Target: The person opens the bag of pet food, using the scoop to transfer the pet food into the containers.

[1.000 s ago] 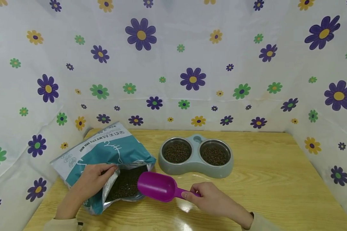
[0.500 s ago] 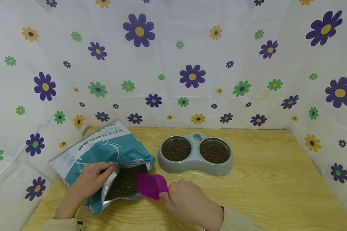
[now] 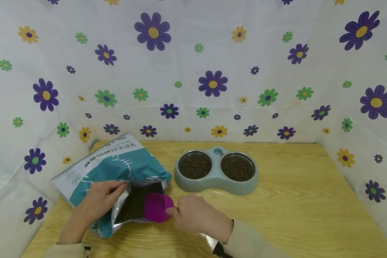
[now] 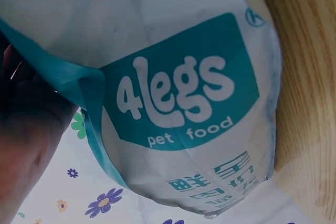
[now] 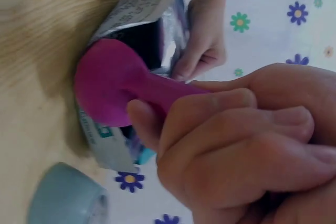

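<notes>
A teal and white pet food bag [image 3: 116,161] lies on its side at the left of the table, its mouth facing the front right and brown kibble [image 3: 130,206] showing inside. My left hand [image 3: 100,200] pinches the upper edge of that mouth and holds it up. My right hand [image 3: 200,216] grips the handle of a magenta scoop [image 3: 158,208], whose front part is inside the bag's mouth. In the right wrist view the fingers curl round the handle, and the back of the scoop [image 5: 107,82] faces the camera. The left wrist view shows the bag's printed side [image 4: 178,87].
Behind and right of the scoop stands a grey-blue double feeder [image 3: 214,183] with two steel bowls, each holding kibble. A white sheet with flowers [image 3: 187,64] hangs behind and at both sides of the wooden table [image 3: 293,208].
My right hand has moved left with the scoop, turning it and taking its front from the bag's opening edge into the mouth. The left hand keeps its hold on the bag.
</notes>
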Demonstrator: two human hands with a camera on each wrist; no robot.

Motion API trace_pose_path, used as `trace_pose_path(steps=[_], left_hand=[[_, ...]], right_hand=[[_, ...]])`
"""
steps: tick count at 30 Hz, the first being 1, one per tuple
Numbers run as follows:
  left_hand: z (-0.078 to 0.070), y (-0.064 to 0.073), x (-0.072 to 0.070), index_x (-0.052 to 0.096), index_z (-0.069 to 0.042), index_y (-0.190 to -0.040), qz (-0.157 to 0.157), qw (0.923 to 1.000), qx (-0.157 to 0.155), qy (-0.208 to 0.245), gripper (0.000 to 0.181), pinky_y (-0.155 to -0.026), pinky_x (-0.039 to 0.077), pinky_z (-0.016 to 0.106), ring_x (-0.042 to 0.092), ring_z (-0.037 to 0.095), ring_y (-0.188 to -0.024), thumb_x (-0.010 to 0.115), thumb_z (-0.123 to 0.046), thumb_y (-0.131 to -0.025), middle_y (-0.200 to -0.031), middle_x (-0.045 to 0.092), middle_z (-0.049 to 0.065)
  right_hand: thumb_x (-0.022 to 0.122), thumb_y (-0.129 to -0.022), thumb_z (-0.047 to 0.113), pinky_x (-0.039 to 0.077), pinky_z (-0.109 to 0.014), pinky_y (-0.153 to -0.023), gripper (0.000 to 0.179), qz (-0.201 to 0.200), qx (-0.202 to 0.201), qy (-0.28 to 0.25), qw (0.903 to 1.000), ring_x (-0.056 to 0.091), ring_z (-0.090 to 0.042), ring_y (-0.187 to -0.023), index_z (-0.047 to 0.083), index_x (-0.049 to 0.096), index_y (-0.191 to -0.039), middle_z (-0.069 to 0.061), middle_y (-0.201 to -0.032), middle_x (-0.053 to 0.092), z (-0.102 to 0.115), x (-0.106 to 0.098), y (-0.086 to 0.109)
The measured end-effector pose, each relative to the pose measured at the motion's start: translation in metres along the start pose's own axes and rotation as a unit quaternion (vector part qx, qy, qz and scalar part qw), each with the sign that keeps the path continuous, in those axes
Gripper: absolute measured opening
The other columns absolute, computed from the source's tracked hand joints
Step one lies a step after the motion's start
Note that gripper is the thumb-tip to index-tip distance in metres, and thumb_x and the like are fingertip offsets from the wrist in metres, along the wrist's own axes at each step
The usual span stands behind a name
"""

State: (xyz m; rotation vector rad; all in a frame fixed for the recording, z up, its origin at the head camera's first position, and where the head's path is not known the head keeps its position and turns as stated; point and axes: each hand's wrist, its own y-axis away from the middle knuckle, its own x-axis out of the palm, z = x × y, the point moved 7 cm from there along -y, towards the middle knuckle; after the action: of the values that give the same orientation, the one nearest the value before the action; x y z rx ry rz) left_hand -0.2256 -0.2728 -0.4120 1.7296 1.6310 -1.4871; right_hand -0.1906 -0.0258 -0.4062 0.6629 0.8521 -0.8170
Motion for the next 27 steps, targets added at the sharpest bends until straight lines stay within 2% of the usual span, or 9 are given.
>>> trace_pose_path(steps=[2,4,10,15,22,27], left_hand=[[0.000,0.000,-0.001,0.081,-0.005,-0.105,0.001,1.0000,0.000,-0.002,0.016,-0.065,0.055,0.026,0.062,-0.005,-0.078,0.073,-0.003,-0.091,-0.093,0.080,0.003],[0.000,0.001,-0.001,0.081,-0.005,-0.105,0.003,1.0000,0.000,-0.001,0.016,-0.065,0.055,0.026,0.062,-0.006,-0.078,0.073,-0.003,-0.091,-0.092,0.079,0.002],[-0.001,0.001,-0.001,0.081,-0.006,-0.104,0.001,1.0000,0.008,0.000,0.015,-0.062,0.052,0.025,0.059,-0.006,-0.074,0.073,-0.003,-0.091,-0.089,0.079,0.000],[-0.001,0.000,-0.003,0.081,-0.007,-0.104,-0.004,0.9999,0.013,-0.004,0.016,-0.066,0.056,0.026,0.066,-0.002,-0.081,0.074,-0.003,-0.091,-0.091,0.079,0.000],[0.001,-0.001,-0.003,0.082,-0.008,-0.104,-0.006,0.9999,0.013,-0.008,0.016,-0.068,0.057,0.025,0.069,0.002,-0.084,0.075,-0.005,-0.090,-0.093,0.080,0.001],[0.001,0.000,-0.001,0.081,-0.007,-0.105,0.002,1.0000,0.004,-0.005,0.016,-0.067,0.057,0.028,0.069,0.002,-0.084,0.074,-0.006,-0.091,-0.094,0.080,0.003]], right_hand=[[0.057,-0.104,0.039,0.039,-0.025,-0.055,0.055,0.005,0.009,-0.043,0.9990,0.039,-0.010,-0.050,0.016,0.042,-0.056,0.006,-0.051,0.037,-0.004,0.005,-0.004],[0.058,-0.104,0.039,0.036,-0.024,-0.050,0.058,0.007,0.014,-0.087,0.9961,0.036,-0.009,-0.046,0.017,0.042,-0.053,0.007,-0.048,0.035,-0.007,0.011,-0.009],[0.056,-0.105,0.039,0.024,-0.022,-0.039,0.060,0.029,0.029,-0.194,0.9801,0.026,-0.005,-0.034,0.019,0.040,-0.051,0.010,-0.042,0.028,-0.017,0.027,-0.014],[0.056,-0.105,0.041,0.025,-0.022,-0.037,0.058,0.024,0.039,-0.224,0.9736,0.027,-0.006,-0.033,0.019,0.044,-0.052,0.010,-0.043,0.030,-0.025,0.028,-0.010],[0.058,-0.103,0.043,0.022,-0.021,-0.044,0.056,-0.010,0.019,-0.210,0.9775,0.027,-0.006,-0.043,0.019,0.046,-0.053,0.012,-0.046,0.033,-0.030,0.025,0.001],[0.057,-0.103,0.046,0.028,-0.023,-0.045,0.051,0.001,0.041,-0.247,0.9680,0.035,-0.007,-0.047,0.011,0.065,-0.068,0.008,-0.054,0.046,-0.042,0.030,0.008]])
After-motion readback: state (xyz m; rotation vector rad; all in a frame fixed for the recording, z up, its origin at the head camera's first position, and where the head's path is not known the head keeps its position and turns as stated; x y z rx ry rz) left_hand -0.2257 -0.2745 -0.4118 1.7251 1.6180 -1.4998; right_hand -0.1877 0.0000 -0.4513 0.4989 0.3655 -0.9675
